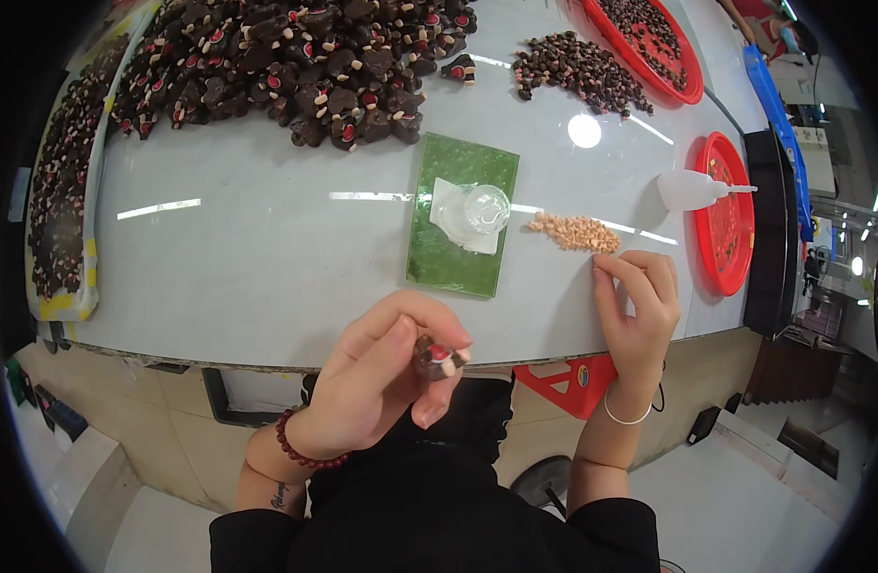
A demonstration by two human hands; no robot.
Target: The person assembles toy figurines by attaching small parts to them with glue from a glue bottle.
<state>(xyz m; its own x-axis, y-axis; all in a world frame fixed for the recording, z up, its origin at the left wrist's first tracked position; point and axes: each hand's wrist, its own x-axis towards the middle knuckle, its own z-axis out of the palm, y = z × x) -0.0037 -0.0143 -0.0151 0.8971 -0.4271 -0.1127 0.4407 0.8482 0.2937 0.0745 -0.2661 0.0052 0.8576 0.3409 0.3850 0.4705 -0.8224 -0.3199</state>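
My left hand (377, 377) is closed on a small dark brown figurine part (437, 359) with a red patch and cream bits, held between thumb and fingers above the table's near edge. At the near end of a little heap of small cream pieces (575, 232), my right hand (642, 301) has its thumb and forefinger pinched together; whatever is between the tips is too small to make out. Between and beyond the hands lies a green board (429, 253), bearing a white sheet (446, 212) and a clear round plastic cup (486, 208).
Many brown parts with red and cream bits (286, 67) are piled at the far left, beside a long tray (71, 304). Far right are a heap of small dark pieces (578, 72) and a red tray (692, 91). A white squeeze bottle (687, 191) lies by another red tray (716, 272).
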